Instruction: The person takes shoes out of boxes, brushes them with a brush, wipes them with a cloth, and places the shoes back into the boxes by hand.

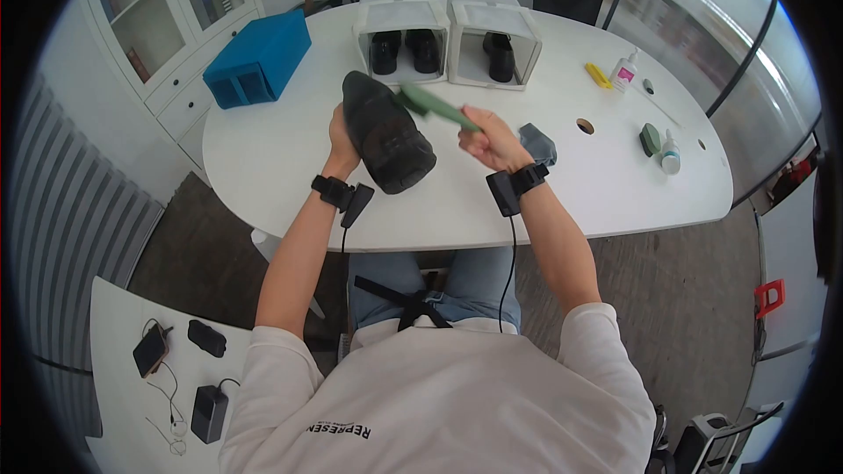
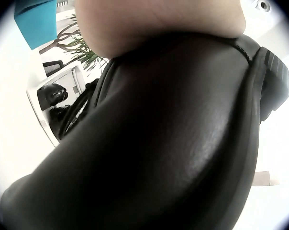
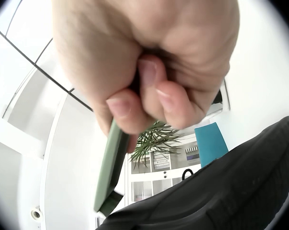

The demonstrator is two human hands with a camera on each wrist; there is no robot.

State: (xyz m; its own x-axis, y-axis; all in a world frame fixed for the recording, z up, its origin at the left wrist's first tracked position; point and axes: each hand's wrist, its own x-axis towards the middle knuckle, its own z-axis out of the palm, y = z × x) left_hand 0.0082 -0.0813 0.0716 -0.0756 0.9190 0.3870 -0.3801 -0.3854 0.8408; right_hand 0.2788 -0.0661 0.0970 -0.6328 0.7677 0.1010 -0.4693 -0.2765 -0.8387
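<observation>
My left hand [image 1: 342,142] holds a black leather shoe [image 1: 386,136] up over the table's near left part, with its sole turned toward the head view. The left wrist view shows the smooth side of the shoe [image 2: 173,115] close up; the left fingertips are hidden. Curled fingers of my right hand [image 1: 493,140] grip the handle of a green brush [image 1: 446,111]. Its head reaches the side of the shoe in the head view and is slightly blurred. In the right wrist view, the brush [image 3: 111,165] points down beside the shoe [image 3: 230,187].
A crumpled grey-blue cloth [image 1: 537,145] lies by my right wrist on the white table [image 1: 474,202]. Two white boxes [image 1: 399,9] with black shoes stand behind, and a blue box [image 1: 257,57] at left. A green block [image 1: 650,140] and bottles [image 1: 671,154] are at right.
</observation>
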